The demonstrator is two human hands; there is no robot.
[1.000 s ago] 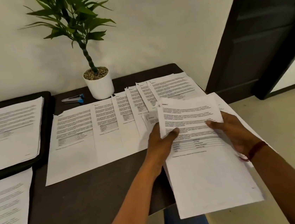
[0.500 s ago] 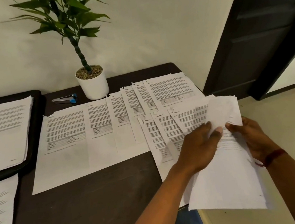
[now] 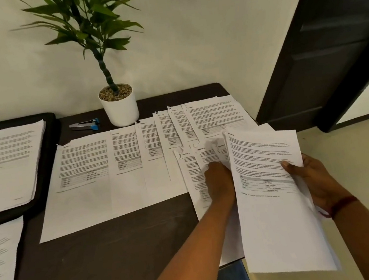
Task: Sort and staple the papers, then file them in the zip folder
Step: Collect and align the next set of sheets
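Observation:
My right hand [image 3: 314, 178] grips a stack of printed papers [image 3: 278, 221] by its right edge, held above the table's right corner. My left hand [image 3: 220, 181] pinches a single sheet [image 3: 213, 147] with a curled top and lowers it onto a short near row of overlapping sheets [image 3: 191, 171]; its fingers are hidden behind the stack. A longer fanned row of sheets [image 3: 84, 174] lies across the table's middle. The black zip folder [image 3: 52, 155] lies open at the left with a pile of papers [image 3: 4, 165] on it. A grey and blue stapler [image 3: 85, 125] lies near the back.
A potted plant in a white pot [image 3: 120, 110] stands at the back against the wall. Another sheet [image 3: 0, 264] lies at the near left. The dark table [image 3: 101, 264] ends at the right beside a dark door [image 3: 330, 54] and pale floor.
My left hand took one sheet off the stack and carried it left and down onto the near row. The stack shifted right in my right hand.

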